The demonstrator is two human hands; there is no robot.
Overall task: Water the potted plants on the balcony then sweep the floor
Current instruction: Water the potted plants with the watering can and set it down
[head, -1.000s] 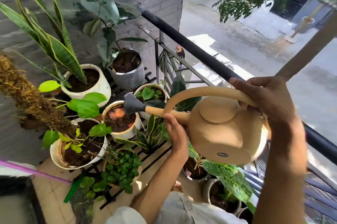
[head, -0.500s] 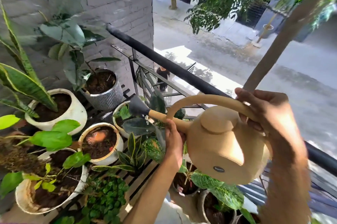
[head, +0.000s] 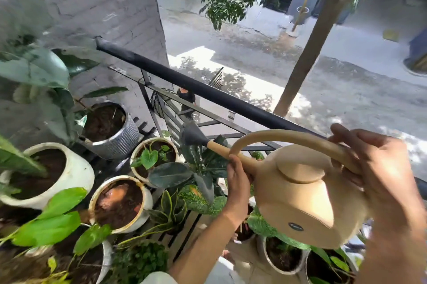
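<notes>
My right hand grips the handle of the tan watering can, left hand wrapped round its spout, w/ the grey rose tip over the dark-leaved plant beside the balcony railing.

"What do the pots stand on?"

"A dark rack made of thin bars, beside the grey brick wall."

"Which pots sit on it?"

"A grey ribbed pot stands at the back, full of dark soil. A big white pot is to its left. A small white pot with a heart-shaped leaf is near the railing. Another white pot with brown soil sits in front of it. More pots are low down, but they are blurry."
</notes>
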